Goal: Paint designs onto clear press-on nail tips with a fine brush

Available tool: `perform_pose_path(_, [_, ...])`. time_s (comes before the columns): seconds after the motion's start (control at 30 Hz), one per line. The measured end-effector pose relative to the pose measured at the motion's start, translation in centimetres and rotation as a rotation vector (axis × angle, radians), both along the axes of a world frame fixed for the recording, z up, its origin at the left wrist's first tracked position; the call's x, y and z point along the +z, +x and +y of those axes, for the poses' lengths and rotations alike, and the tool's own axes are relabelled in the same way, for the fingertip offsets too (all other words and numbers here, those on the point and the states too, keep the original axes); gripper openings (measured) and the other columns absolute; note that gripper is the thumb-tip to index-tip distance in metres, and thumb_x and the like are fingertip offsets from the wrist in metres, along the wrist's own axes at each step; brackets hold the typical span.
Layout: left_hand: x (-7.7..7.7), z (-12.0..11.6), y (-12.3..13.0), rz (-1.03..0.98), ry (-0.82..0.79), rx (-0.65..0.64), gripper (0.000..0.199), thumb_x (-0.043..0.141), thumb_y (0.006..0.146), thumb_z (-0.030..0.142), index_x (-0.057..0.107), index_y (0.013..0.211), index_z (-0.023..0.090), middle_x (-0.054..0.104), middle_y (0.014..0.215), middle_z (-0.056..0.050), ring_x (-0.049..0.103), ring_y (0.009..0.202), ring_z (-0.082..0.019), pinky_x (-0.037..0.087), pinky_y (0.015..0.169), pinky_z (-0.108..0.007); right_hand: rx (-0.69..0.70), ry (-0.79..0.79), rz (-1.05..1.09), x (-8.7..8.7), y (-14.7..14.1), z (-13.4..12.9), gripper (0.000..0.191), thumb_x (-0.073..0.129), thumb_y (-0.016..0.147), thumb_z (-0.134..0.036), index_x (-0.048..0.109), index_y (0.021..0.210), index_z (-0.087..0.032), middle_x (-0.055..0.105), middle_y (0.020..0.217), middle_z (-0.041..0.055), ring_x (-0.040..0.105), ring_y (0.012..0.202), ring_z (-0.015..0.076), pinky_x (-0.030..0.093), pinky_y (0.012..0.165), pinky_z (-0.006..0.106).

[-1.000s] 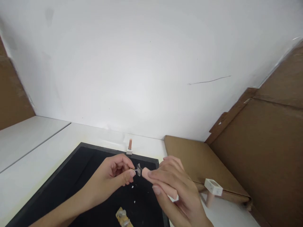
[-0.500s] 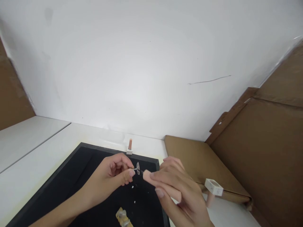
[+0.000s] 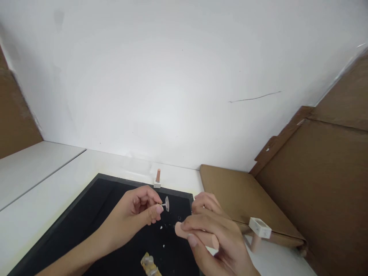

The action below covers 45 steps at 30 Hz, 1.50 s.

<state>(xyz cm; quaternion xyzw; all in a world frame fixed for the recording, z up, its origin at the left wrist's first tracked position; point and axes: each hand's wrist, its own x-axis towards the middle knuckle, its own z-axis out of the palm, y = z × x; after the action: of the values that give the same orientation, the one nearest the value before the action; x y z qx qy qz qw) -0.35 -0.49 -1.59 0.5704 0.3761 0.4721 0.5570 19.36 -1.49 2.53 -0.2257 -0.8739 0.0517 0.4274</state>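
My left hand [image 3: 143, 209] pinches a thin pale stem between thumb and forefinger. At the stem's end sits a small translucent curved piece [image 3: 167, 204], seen nearly edge-on. In my right hand [image 3: 218, 234] is a small brush with a thick peach handle [image 3: 197, 234], like a nail polish brush. Its thin tip points left over the black mat [image 3: 120, 188], below and apart from the translucent piece. A lumpy yellow piece with clear bits on it [image 3: 151, 264] lies on the mat near the bottom edge.
A white square bottle with a peach cap [image 3: 158, 178] stands at the mat's back edge. On the right, a white square piece [image 3: 260, 227] sits atop a peach cylinder, beside a flat cardboard box [image 3: 238, 191]. White crumbs [image 3: 161, 227] dot the mat.
My right hand has lowered the brush, taking its tip away from the translucent piece. That piece has turned slightly; my left hand has barely moved.
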Motion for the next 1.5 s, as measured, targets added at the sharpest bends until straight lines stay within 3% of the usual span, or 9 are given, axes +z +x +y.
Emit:
perform_pose_path(0.17, [0.01,-0.1,-0.07,0.004,0.0,0.001,0.018,0.068,0.077,0.032,0.061,0.079,0.016,0.061,0.059,0.002,0.054,0.055,-0.01,0.043,0.052,-0.02,-0.001,-0.038,0.015,-0.04,0.05,0.03,0.029,0.048,0.082,-0.005,0.056,0.105,-0.02,0.061,0.072,0.0006,0.051,0.065,0.0151,0.043,0.064,0.034])
perform_pose_path(0.3, [0.03,-0.1,-0.04,0.005,0.004,0.002,0.018,0.067,0.078,0.033,0.062,0.079,0.016,0.061,0.06,0.002,0.055,0.056,-0.01,0.043,0.053,-0.02,-0.011,-0.054,0.006,-0.05,0.04,-0.08,0.022,0.048,0.078,-0.003,0.056,0.086,-0.022,0.059,0.063,-0.0022,0.048,0.062,0.0148,0.042,0.061,0.031])
perform_pose_path(0.5, [0.12,-0.1,0.02,0.006,-0.003,0.003,0.02,0.068,0.077,0.033,0.061,0.079,0.015,0.061,0.06,0.002,0.055,0.056,-0.01,0.044,0.053,-0.02,-0.022,-0.048,0.026,-0.12,0.06,-0.15,0.029,0.049,0.082,-0.006,0.058,0.105,-0.022,0.063,0.07,0.0005,0.053,0.063,0.0149,0.044,0.062,0.032])
perform_pose_path(0.67, [0.29,-0.14,-0.11,0.023,0.003,0.013,0.019,0.067,0.078,0.033,0.061,0.08,0.015,0.061,0.061,0.001,0.055,0.057,-0.011,0.044,0.054,-0.021,-0.02,-0.067,0.059,0.21,-0.17,-0.16,0.022,0.049,0.078,-0.004,0.058,0.084,-0.023,0.061,0.061,-0.0014,0.049,0.06,0.0152,0.043,0.057,0.03])
perform_pose_path(0.8, [0.41,-0.14,-0.13,0.028,0.014,0.025,0.02,0.066,0.079,0.034,0.062,0.08,0.015,0.061,0.06,0.001,0.055,0.057,-0.011,0.044,0.054,-0.021,0.004,-0.063,0.078,0.3,-0.19,-0.09,0.031,0.049,0.081,-0.005,0.058,0.104,-0.023,0.064,0.07,0.0004,0.052,0.062,0.0149,0.044,0.059,0.031])
perform_pose_path(0.97, [0.61,-0.08,0.01,0.011,0.0,0.031,0.021,0.068,0.077,0.034,0.062,0.08,0.015,0.063,0.061,0.0,0.056,0.056,-0.011,0.045,0.054,-0.022,-0.006,-0.101,0.024,0.29,-0.23,-0.2,0.021,0.049,0.077,-0.003,0.059,0.082,-0.021,0.058,0.059,-0.0013,0.05,0.06,0.0151,0.041,0.054,0.028])
perform_pose_path(1.13, [0.58,0.02,-0.05,-0.011,-0.01,0.02,0.021,0.067,0.079,0.034,0.062,0.08,0.014,0.065,0.062,-0.001,0.057,0.057,-0.011,0.045,0.055,-0.022,0.023,-0.081,0.096,0.02,-0.21,-0.14,0.03,0.048,0.08,-0.004,0.058,0.102,-0.022,0.06,0.069,0.0003,0.052,0.063,0.0147,0.043,0.059,0.031])
perform_pose_path(1.33, [0.53,0.04,-0.14,-0.026,-0.025,0.012,0.023,0.067,0.079,0.036,0.062,0.08,0.014,0.065,0.062,-0.001,0.056,0.056,-0.011,0.045,0.054,-0.022,0.012,-0.069,0.057,0.26,-0.28,-0.25,0.022,0.047,0.079,-0.004,0.058,0.085,-0.022,0.051,0.056,-0.0029,0.046,0.056,0.0142,0.041,0.056,0.03])
perform_pose_path(1.5, [0.67,0.1,0.0,-0.043,-0.028,0.006,0.025,0.067,0.079,0.039,0.063,0.08,0.014,0.064,0.061,0.0,0.056,0.056,-0.011,0.045,0.054,-0.022,0.038,-0.052,0.055,0.17,-0.3,-0.2,0.03,0.048,0.079,-0.004,0.058,0.102,-0.021,0.058,0.065,-0.0007,0.052,0.062,0.0149,0.043,0.059,0.031])
